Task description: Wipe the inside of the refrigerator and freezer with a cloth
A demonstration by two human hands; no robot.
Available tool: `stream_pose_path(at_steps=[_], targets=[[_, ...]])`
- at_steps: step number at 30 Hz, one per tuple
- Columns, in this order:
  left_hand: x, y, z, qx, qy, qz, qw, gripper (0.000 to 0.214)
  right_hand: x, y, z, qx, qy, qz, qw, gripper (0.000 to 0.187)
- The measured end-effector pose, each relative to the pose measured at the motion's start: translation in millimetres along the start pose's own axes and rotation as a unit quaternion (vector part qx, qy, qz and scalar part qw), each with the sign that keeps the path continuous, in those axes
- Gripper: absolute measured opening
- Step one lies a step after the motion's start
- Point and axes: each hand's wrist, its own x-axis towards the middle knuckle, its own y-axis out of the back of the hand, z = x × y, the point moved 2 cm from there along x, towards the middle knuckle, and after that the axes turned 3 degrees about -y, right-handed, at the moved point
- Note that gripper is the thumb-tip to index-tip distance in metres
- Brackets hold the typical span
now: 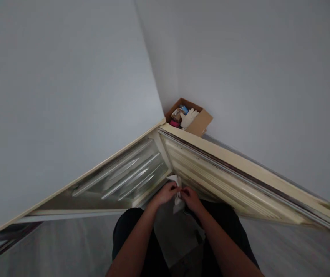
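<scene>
Both hands meet low in the middle of the head view, close to the inner corner where two cream-framed panels join. My left hand (168,192) pinches a crumpled white piece of thin cloth or tissue (178,206). From the other side, the fingers of my right hand (190,198) are closed on the same white piece. Part of it sticks up above the fingertips, and another part hangs below them. Between my forearms lies a grey surface (176,234), too dim to make out clearly.
On the left is a ribbed, glossy panel (133,169) in a cream frame. A cream ridged panel (211,169) runs along the right. Behind the corner, an open cardboard box (201,123) holds a white glove (188,117) and small items. Grey wood-look floor (72,246) lies below.
</scene>
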Motion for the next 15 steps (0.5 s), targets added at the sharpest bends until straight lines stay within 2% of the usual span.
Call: stream_pose_path(at_steps=[3,6,11,13,15], targets=[[-8.0,-23.6,12.7,-0.005,-0.014,-0.073,0.997,0.044,-23.7,21.1,7.5,0.095,-0.045,-0.037,0.994,0.034],[-22.4,-48.2,23.5,-0.011,-0.033,-0.105,0.994,0.044,-50.9,42.1,15.4,0.172,-0.084,-0.049,0.98,0.04],[-45.1,-91.7,43.4,-0.058,-0.072,-0.082,0.992,0.043,-88.0,68.7,32.6,0.192,-0.122,-0.005,0.974,0.053],[-49.6,-109.0,54.7,-0.089,-0.065,-0.114,0.987,0.039,-98.1,76.8,41.6,0.188,-0.149,0.032,0.97,0.054],[-52.3,-125.8,70.1,-0.091,-0.059,-0.159,0.981,0.032,-107.4,86.5,48.1,0.181,-0.161,0.09,0.966,0.047]])
